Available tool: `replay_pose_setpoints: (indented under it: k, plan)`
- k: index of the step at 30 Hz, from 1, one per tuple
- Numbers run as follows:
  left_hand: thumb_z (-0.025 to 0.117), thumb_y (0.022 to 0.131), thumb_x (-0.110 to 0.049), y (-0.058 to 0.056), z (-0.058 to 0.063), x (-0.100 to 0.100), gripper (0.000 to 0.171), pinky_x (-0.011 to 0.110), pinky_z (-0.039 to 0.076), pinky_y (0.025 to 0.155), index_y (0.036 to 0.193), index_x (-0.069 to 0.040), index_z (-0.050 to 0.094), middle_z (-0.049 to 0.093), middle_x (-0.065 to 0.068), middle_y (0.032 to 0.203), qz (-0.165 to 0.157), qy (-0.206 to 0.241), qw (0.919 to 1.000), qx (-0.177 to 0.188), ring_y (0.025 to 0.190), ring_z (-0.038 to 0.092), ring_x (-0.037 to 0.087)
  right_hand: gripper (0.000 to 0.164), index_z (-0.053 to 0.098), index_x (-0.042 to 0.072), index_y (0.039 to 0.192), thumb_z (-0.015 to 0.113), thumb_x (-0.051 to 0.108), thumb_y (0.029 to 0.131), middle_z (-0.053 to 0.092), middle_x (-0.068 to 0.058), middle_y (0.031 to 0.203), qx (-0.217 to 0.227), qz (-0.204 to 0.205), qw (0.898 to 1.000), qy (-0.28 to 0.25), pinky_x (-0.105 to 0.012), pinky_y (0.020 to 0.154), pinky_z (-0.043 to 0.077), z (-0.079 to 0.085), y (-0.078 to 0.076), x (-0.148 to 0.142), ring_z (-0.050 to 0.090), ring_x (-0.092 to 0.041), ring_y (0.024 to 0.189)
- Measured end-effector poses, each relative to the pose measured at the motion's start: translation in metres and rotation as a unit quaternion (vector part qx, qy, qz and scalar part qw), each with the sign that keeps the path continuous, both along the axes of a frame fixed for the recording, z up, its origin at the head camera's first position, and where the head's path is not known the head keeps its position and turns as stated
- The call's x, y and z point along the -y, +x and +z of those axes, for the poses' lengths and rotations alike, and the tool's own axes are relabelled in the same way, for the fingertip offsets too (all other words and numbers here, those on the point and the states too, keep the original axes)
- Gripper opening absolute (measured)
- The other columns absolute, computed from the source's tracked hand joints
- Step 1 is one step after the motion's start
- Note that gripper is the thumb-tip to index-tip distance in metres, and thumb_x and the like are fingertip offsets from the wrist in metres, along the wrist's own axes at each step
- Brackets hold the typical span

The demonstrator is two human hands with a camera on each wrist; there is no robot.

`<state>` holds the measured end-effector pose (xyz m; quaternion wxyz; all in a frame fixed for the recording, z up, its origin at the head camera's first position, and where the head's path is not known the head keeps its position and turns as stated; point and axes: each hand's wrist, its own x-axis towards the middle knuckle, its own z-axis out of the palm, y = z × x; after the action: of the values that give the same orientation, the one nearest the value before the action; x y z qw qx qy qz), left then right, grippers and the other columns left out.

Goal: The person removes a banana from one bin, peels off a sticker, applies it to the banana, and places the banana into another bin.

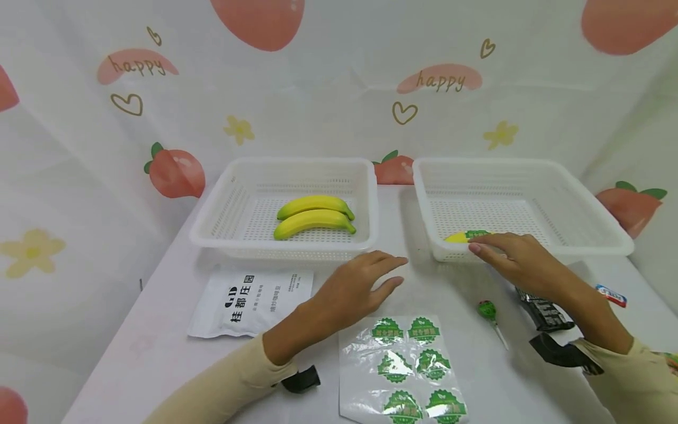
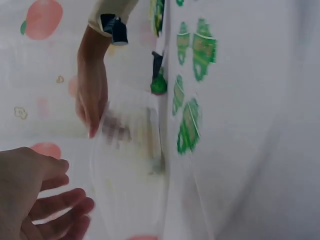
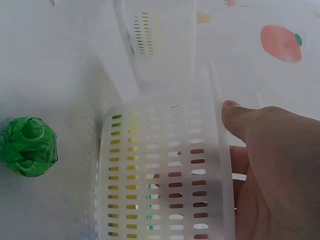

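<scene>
Over the near rim of the right white basket, my right hand reaches down with its fingers inside. In the right wrist view, the thumb stands apart above the rim and reddish fingers show through the slots. Beneath that hand lies a yellow, banana-like thing with a green sticker, mostly hidden by the hand and basket wall. My left hand hovers with loosely extended fingers, holding nothing, between the left white basket and a sheet of green stickers. Two yellow bananas lie in the left basket.
A white printed pouch lies in front of the left basket. A green-wrapped lollipop, a black packet and a small blue-and-red packet lie at the right. A patterned cloth hangs behind the baskets.
</scene>
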<state>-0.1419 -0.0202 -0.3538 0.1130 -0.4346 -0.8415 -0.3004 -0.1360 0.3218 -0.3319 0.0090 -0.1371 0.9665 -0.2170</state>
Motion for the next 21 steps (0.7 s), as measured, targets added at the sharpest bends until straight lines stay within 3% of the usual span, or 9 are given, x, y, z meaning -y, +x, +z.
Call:
replay_pose_setpoints:
  k: [5,8,10,15,21]
  plan:
    - [0.078,0.098,-0.015,0.001,0.003,0.045,0.030,0.033,0.057,0.099,0.127,-0.009,0.077,0.077,0.004,0.120,0.037,0.036,0.9905,-0.127,0.113,0.071,0.020,0.051,0.063,0.000,0.144,0.051,0.038,0.112,0.062,-0.031,0.142,0.000,-0.009,1.000,0.004,-0.072,0.101,0.044,0.002,0.002,-0.001,0.057,-0.055,0.130]
    - [0.079,0.096,-0.012,-0.006,0.005,0.070,0.028,0.040,0.055,0.097,0.123,-0.007,0.078,0.076,0.006,0.120,0.082,0.048,0.9816,-0.165,0.114,0.069,0.025,0.052,0.063,0.000,0.145,0.051,0.039,0.112,0.061,-0.031,0.143,0.001,-0.013,1.000,0.005,-0.072,0.100,0.044,0.002,0.003,-0.002,0.057,-0.055,0.130]
    - [0.080,0.095,-0.012,-0.011,0.005,0.084,0.028,0.047,0.053,0.095,0.123,-0.007,0.078,0.076,0.007,0.120,0.119,0.050,0.9776,-0.166,0.115,0.067,0.030,0.053,0.063,0.000,0.144,0.051,0.039,0.112,0.061,-0.032,0.143,0.000,-0.016,1.000,0.004,-0.072,0.099,0.044,0.002,0.003,-0.002,0.057,-0.055,0.130]
    - [0.079,0.096,-0.020,-0.023,0.002,0.109,0.025,0.056,0.049,0.091,0.118,-0.008,0.080,0.078,0.008,0.116,0.196,0.029,0.9731,-0.117,0.112,0.069,0.035,0.052,0.063,0.000,0.144,0.051,0.040,0.112,0.060,-0.032,0.144,-0.002,-0.017,1.000,0.003,-0.072,0.099,0.043,0.000,0.003,-0.001,0.056,-0.056,0.130]
    - [0.075,0.100,-0.033,-0.026,-0.002,0.122,0.027,0.055,0.050,0.087,0.117,-0.014,0.083,0.081,0.004,0.110,0.229,-0.023,0.9704,-0.072,0.101,0.075,0.032,0.052,0.063,0.001,0.145,0.051,0.040,0.112,0.061,-0.031,0.144,0.003,-0.009,1.000,-0.001,-0.072,0.101,0.043,-0.001,0.001,0.002,0.055,-0.055,0.131]
